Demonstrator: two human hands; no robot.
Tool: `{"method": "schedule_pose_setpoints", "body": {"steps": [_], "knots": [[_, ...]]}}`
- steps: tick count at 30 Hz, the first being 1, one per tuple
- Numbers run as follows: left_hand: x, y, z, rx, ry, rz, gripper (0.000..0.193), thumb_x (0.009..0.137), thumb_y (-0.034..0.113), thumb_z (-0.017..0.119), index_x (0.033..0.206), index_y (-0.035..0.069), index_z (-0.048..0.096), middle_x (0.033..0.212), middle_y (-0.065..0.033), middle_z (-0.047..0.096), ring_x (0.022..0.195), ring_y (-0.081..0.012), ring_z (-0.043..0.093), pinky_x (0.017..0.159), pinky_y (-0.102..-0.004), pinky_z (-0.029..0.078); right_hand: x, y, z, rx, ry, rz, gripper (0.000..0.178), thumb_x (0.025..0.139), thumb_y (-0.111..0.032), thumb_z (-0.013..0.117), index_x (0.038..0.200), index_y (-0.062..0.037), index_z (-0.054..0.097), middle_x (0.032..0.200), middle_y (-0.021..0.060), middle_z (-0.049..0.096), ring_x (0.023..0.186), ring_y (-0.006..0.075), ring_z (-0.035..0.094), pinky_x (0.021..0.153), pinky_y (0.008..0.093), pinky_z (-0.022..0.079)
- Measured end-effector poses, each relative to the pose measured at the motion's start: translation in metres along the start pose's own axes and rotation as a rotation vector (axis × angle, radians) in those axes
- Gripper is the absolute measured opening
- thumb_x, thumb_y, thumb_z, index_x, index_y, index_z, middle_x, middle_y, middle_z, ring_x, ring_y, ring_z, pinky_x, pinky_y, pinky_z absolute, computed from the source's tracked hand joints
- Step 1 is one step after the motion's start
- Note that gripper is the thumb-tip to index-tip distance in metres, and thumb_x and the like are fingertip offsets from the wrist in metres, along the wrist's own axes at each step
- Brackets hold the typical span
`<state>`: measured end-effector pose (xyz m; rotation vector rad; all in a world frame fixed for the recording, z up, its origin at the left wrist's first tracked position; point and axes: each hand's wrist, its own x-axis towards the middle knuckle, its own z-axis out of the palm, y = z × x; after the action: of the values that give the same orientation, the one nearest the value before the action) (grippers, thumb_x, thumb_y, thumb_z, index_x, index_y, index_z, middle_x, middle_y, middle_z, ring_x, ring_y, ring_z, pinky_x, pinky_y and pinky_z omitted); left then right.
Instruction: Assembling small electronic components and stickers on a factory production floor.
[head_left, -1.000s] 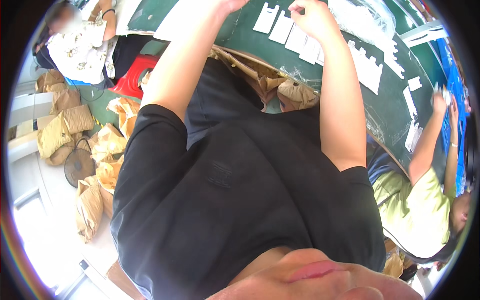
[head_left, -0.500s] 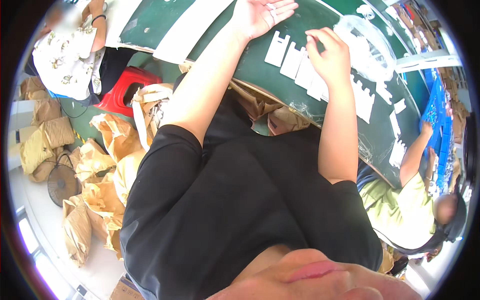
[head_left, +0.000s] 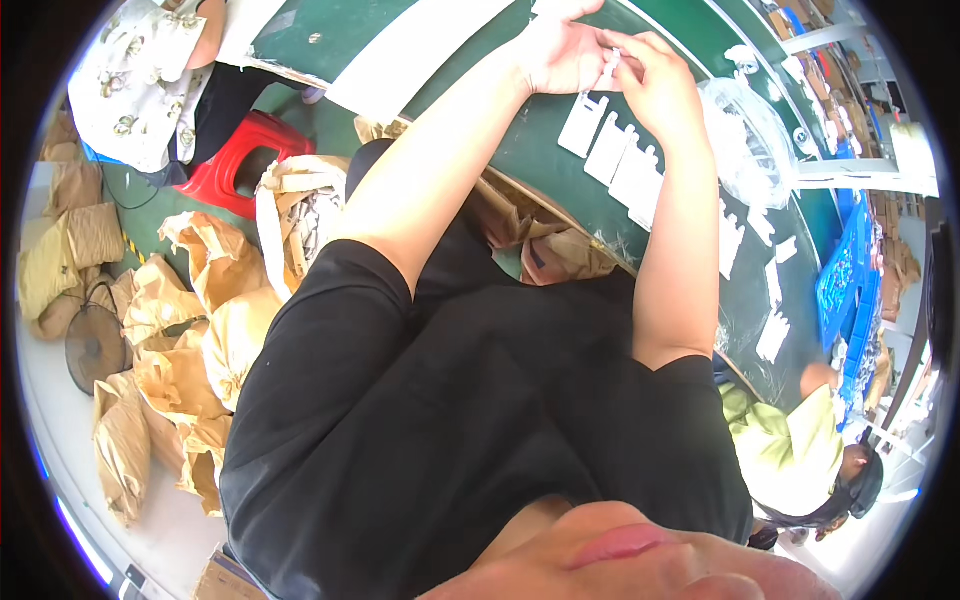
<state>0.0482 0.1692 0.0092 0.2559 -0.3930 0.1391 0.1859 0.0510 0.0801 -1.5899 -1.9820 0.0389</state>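
Note:
My left hand [head_left: 566, 56] is held palm up above the green table, its fingers stretched out and partly cut off by the top of the picture. Against its fingers, my right hand [head_left: 660, 92] pinches a small white piece [head_left: 611, 64], too small to make out its kind. Below the hands lies a slanting row of flat white plastic parts with notched ends, among them one white notched plate [head_left: 583, 124] and another white plate [head_left: 633, 172]. My right forearm covers part of that row.
A clear plastic bag [head_left: 750, 150] of white parts lies right of my right hand. More white pieces [head_left: 774, 335] are spread toward a co-worker in light green [head_left: 790, 450]. Left are a long white strip [head_left: 420, 55], a red stool [head_left: 245, 165], brown paper sacks [head_left: 225, 260] and another person.
My left hand has moved right and my right hand slightly down, so they now meet. The right fingertips now pinch a small white piece at the left fingers. The view has shifted a little.

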Motion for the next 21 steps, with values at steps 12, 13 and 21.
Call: {"method": "schedule_pose_setpoints", "body": {"steps": [12, 13, 21], "knots": [[-0.006, -0.002, 0.013, 0.291, 0.242, 0.098, 0.073, 0.101, 0.051, 0.053, 0.132, -0.015, 0.052, 0.123, -0.0279, 0.067, 0.113, -0.0367, 0.068, 0.105, -0.0477, 0.052, -0.017, 0.0, -0.016, -0.116, 0.123, 0.02, 0.012, 0.087, -0.005, 0.074, 0.098, -0.0008, 0.072, 0.095, 0.0098, 0.071, 0.091, 0.0244, 0.072, 0.084, 0.0329, 0.055], [-0.006, -0.001, 0.012, 0.32, 0.241, 0.088, 0.074, 0.101, 0.051, 0.052, 0.132, -0.017, 0.052, 0.123, -0.0285, 0.067, 0.112, -0.037, 0.069, 0.104, -0.0478, 0.053, -0.018, 0.001, -0.015, -0.112, 0.123, 0.022, 0.012, 0.087, -0.005, 0.074, 0.098, -0.0008, 0.072, 0.095, 0.0098, 0.071, 0.091, 0.0244, 0.072, 0.084, 0.0329, 0.055], [-0.009, 0.001, 0.015, 0.304, 0.235, 0.088, 0.081, 0.1, 0.051, 0.05, 0.134, -0.023, 0.047, 0.122, -0.0305, 0.067, 0.11, -0.0382, 0.069, 0.103, -0.048, 0.054, -0.02, 0.007, -0.007, -0.124, 0.115, -0.037, 0.015, 0.088, -0.011, 0.074, 0.102, -0.0063, 0.073, 0.098, 0.0087, 0.072, 0.091, 0.0277, 0.071, 0.082, 0.0352, 0.055]]}}
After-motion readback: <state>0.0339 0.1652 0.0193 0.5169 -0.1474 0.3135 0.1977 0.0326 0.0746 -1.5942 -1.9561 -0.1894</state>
